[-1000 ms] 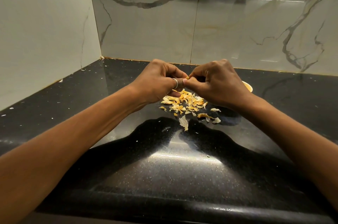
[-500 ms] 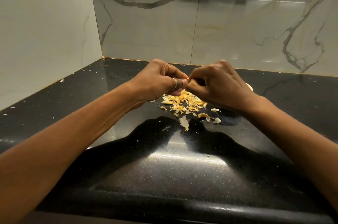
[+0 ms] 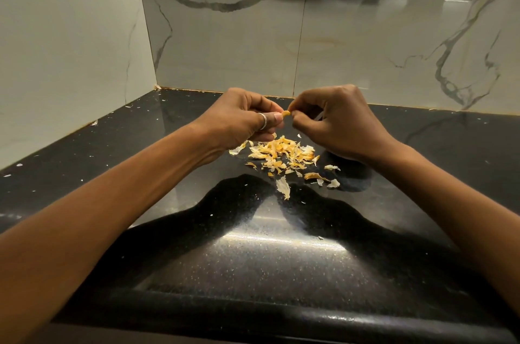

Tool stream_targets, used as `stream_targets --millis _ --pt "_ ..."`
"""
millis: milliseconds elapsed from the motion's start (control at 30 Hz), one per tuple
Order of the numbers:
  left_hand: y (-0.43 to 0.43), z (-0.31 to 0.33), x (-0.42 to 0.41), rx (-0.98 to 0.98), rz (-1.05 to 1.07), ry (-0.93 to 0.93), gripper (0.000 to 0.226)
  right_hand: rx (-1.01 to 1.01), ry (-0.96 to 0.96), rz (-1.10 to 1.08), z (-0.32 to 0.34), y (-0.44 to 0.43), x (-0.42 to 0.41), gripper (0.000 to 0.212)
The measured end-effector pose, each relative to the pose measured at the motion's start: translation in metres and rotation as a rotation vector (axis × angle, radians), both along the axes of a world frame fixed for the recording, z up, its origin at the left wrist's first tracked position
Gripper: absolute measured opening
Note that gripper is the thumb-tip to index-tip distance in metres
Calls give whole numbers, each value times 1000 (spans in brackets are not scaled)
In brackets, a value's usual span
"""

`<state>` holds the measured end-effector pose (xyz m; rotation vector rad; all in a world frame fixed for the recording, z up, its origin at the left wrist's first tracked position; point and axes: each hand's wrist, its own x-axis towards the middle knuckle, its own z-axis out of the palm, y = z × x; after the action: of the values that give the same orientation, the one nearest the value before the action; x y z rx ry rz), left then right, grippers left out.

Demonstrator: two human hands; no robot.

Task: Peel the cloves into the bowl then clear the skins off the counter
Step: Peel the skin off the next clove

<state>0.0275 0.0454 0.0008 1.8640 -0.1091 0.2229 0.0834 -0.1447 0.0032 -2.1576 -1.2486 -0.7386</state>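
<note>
We note peeling in hand: at frame centre, left hand [image 3: 242, 118] and right hand [image 3: 337, 121] both pinch one small yellowish clove [image 3: 286, 114] above loose papery skins [image 3: 281, 152]. Next, we judge, it needs stripping bare.

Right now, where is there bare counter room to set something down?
Bare: the counter between the skins and its front edge, and leftward to the side wall. Crowded: under the left hand and right hand, pinching a clove.
</note>
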Motion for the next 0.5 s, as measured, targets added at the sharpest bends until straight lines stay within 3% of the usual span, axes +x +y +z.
stream_targets --millis 500 --pt "-2 3 -5 32 -74 67 16 -43 -21 -112 1 -5 5 13"
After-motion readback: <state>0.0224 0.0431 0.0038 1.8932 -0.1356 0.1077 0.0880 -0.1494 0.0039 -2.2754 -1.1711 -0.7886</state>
